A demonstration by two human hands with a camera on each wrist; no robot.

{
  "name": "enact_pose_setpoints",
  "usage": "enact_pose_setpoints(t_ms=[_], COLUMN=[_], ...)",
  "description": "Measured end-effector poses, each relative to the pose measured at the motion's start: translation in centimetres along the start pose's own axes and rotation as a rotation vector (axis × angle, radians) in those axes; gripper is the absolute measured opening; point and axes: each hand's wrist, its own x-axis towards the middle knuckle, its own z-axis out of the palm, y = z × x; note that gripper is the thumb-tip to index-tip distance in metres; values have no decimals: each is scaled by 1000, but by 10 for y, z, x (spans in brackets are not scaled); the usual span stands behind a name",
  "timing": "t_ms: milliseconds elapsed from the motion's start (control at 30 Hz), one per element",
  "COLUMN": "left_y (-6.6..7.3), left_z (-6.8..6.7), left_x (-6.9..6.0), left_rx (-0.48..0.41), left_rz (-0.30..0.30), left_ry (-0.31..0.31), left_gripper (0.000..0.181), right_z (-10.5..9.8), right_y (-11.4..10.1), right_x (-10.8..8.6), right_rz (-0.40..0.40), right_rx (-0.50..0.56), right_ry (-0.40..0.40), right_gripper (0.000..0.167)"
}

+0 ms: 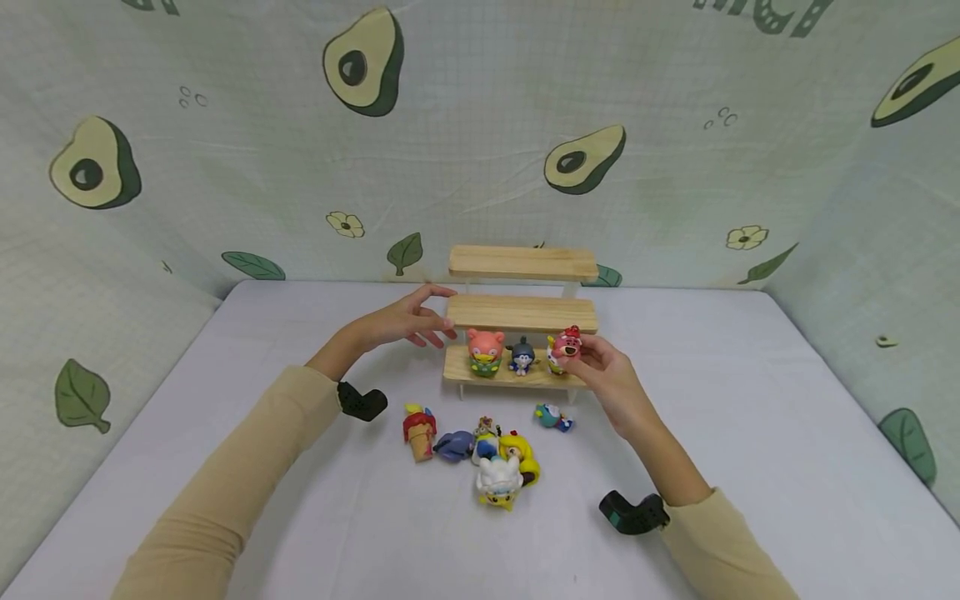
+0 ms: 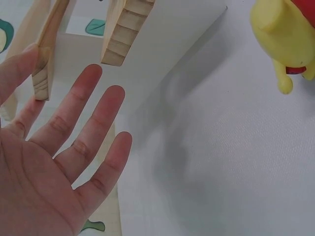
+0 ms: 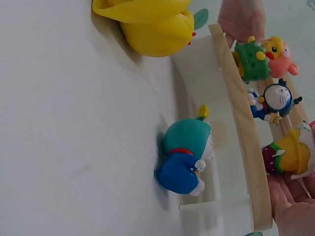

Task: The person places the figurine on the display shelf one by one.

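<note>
A three-step wooden display shelf stands at the back of the table. My left hand pinches the left end of its middle step between thumb and index finger, the other fingers spread out. My right hand holds a pink bear figurine with a yellow cone-like body at the bottom step's right end. Along that step stand a pink figurine in green at the left and a small dark-capped figurine in the middle.
A blue-teal figurine lies before the shelf. Further left and nearer are an ice-cream-cone figurine, a purple-blue one, a yellow one and a white-and-yellow one. Avocado-printed cloth hangs behind the table.
</note>
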Motion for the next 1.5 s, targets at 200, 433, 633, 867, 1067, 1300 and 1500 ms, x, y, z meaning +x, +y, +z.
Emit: enact_pose_setpoints(t_ms=[200,433,633,867,1067,1300,1500], left_y=[-1,-1,0,0,1,1,0], left_z=[0,1,0,0,1,1,1], left_x=[1,1,1,0,1,1,1], left_rx=[2,0,-2,5,4,1,4], left_rz=[1,4,8,2,0,-5,-1], left_ry=[-2,-1,-3,4,2,2,3], left_gripper=[57,56,56,56,56,56,56], right_z=[-1,-2,-1,-1,-2,-2,-2], right_y=[1,4,5,4,4,5,5], right_x=[0,1,1,0,0,1,1], right_rz=[0,-29,-43,-46,-44,-43,-43], right_rx=[-17,-17,9,20,24,38,38], right_ry=[-24,-30,-39,-48,-51,-50,-51], right_gripper=[56,56,55,53,53,52,52])
